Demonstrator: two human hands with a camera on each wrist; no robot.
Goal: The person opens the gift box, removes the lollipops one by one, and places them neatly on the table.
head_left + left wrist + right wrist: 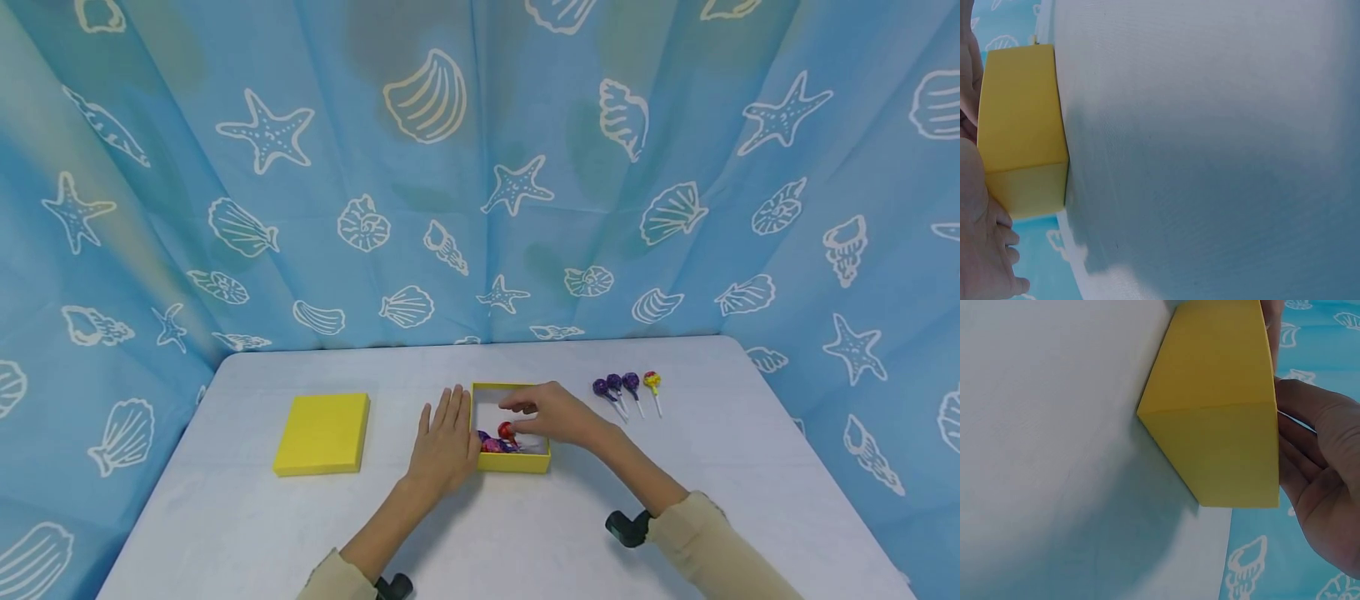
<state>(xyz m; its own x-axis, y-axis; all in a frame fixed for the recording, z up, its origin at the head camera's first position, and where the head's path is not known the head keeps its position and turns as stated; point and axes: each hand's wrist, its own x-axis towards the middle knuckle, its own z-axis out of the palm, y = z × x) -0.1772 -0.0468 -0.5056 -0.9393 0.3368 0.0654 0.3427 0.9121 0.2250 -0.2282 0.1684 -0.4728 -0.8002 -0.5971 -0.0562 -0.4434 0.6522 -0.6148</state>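
Two hands work at the yellow box [512, 459] mid-table: our left hand [444, 442] lies flat against its side, our right hand [553, 414] reaches in, fingers loosely curled above the red lollipop [506, 431]; whether they pinch its stick, we cannot tell. We should keep the box braced. Four spare lollipops [626, 387] wait right, the lid [323, 433] left, neither obstructing. Both wrist views show only the box's outer walls [1019, 125] [1222, 412].

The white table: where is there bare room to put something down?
The white table is bare between the flat yellow lid and the left hand, along the near edge, and right of the four lollipops. It is crowded around the open yellow box, where the right hand reaches in.
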